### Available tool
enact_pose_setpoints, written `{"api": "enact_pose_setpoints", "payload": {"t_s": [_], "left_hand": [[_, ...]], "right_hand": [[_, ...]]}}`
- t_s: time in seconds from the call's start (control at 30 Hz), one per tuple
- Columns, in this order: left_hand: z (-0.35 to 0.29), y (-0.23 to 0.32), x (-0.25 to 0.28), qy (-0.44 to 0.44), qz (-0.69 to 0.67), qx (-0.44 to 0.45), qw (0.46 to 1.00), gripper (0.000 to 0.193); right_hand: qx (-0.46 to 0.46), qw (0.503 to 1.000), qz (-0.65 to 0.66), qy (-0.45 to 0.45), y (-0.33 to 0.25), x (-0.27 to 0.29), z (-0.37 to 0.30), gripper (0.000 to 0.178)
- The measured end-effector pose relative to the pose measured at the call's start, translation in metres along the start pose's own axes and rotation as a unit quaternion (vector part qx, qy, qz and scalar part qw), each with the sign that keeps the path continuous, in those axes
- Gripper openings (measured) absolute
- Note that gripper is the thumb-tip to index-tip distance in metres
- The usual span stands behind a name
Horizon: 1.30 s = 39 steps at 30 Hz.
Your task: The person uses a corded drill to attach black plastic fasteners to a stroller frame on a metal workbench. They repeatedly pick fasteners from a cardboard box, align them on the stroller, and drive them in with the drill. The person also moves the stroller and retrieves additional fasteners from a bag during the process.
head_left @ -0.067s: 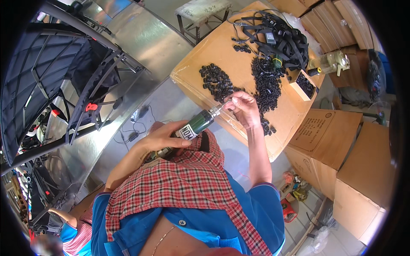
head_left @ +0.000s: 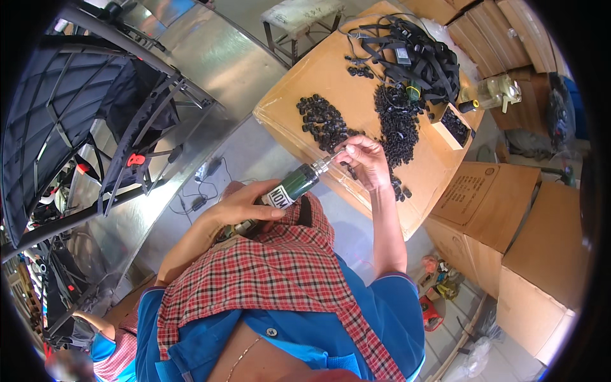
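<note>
My left hand [head_left: 247,205] is wrapped round a green electric screwdriver [head_left: 298,184], which points up and to the right, in front of my body. At the slim metal bit [head_left: 332,157] of the screwdriver, the thumb and forefinger of my right hand [head_left: 367,160] are pinched together. Whatever small piece sits between those fingertips is too hidden to make out. Just beyond the right hand, small black plastic parts [head_left: 321,121] lie in a pile on the cardboard-covered worktop [head_left: 280,102]. A second dark heap of small parts [head_left: 398,124] lies to its right.
Black straps [head_left: 426,60] lie tangled at the far end of the worktop, near a small open box [head_left: 450,129] of black parts. Cardboard cartons [head_left: 484,204] stand on the right. To the left are a metal table [head_left: 210,57] and a black folding frame [head_left: 76,127]. Another person [head_left: 111,347] works at lower left.
</note>
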<state>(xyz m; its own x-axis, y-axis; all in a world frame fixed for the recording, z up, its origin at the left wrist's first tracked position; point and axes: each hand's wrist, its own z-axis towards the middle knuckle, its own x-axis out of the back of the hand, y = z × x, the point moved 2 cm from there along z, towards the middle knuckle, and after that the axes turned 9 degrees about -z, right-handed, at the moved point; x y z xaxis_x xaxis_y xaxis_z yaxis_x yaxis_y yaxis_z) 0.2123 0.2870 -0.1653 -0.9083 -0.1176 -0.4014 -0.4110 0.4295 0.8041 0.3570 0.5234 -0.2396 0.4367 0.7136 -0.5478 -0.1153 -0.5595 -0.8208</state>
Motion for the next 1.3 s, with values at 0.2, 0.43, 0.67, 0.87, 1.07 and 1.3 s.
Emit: {"api": "enact_pose_setpoints", "payload": {"t_s": [0.2,0.43,0.67,0.87,1.07,1.3], "left_hand": [[0.007,-0.002,0.001,-0.015,0.030,-0.020,0.999,0.077],[0.007,0.004,-0.001,-0.047,-0.020,0.042,0.998,0.081],[0.010,0.004,-0.001,-0.055,-0.093,-0.006,0.994,0.105],[0.007,0.001,0.007,-0.054,-0.167,-0.067,0.982,0.112],[-0.004,-0.002,0.013,-0.028,-0.170,-0.086,0.981,0.110],[-0.031,0.003,0.018,-0.007,-0.170,-0.135,0.976,0.111]], "right_hand": [[-0.037,0.993,-0.106,-0.032,-0.022,0.012,-0.001,0.014],[-0.047,0.982,-0.181,-0.009,-0.021,0.010,-0.005,0.016],[-0.019,0.984,-0.177,0.009,-0.016,0.018,-0.001,0.017],[0.108,0.563,-0.754,0.321,-0.026,0.142,0.002,0.016],[0.118,0.488,-0.815,0.289,-0.019,0.168,0.006,0.018],[0.146,0.676,-0.648,0.320,-0.049,0.088,0.025,0.021]]}}
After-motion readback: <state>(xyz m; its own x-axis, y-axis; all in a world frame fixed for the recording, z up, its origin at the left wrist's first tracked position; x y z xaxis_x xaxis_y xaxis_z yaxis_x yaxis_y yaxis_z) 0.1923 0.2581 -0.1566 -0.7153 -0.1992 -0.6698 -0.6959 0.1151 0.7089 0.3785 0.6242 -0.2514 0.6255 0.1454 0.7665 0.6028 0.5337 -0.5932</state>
